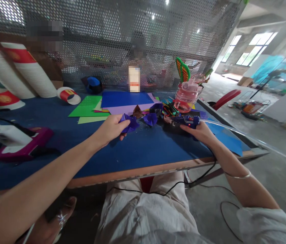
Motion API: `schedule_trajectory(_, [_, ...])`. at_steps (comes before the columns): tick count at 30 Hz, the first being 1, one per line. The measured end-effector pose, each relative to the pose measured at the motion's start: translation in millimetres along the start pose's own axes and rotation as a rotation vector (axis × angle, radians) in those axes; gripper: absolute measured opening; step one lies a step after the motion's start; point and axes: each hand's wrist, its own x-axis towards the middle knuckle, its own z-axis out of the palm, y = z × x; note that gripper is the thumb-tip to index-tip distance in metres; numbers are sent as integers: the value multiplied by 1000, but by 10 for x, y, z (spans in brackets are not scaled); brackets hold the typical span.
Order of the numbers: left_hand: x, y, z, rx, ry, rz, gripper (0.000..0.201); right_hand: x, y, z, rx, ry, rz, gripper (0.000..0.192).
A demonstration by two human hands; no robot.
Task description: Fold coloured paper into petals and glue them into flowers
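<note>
Glue gun (186, 121): blue, gripped in the right hand (200, 131), a red light lit on its body, nozzle pointing toward nine o'clock at the folded paper.
Left hand (112, 129): closed on a purple folded paper piece (130, 123), fingertips pinching it just above the counter (143, 149).
Burn risk: the fingers holding the paper sit close to where the nozzle aims; judged likely to be touched by hot glue if the two come together carelessly.
Cord (203, 174): black, drops off the counter edge at five o'clock and loops across the lap; a snag on a knee could jerk the gun off line.
Second purple piece (150, 118): lies between the hands, near the nozzle; stray glue could catch it.
Pink bottle (187, 96): stands at one o'clock beyond the gun, close enough that a raised wrist could tip it.
Coloured sheets (122, 101): stacked at twelve o'clock; drips would mark them.
Paper cups (18, 73): lean at ten o'clock, well apart.
</note>
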Motion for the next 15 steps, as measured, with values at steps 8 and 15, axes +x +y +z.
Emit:
schedule_trajectory(8, [0,-21,-9,16,-7,32,29,-37,-7,-36,-12,45,-7,54])
schedule_trajectory(15, [9,-52,-12,40,-28,61,30,-197,-251,-78,-123,-47,10,45])
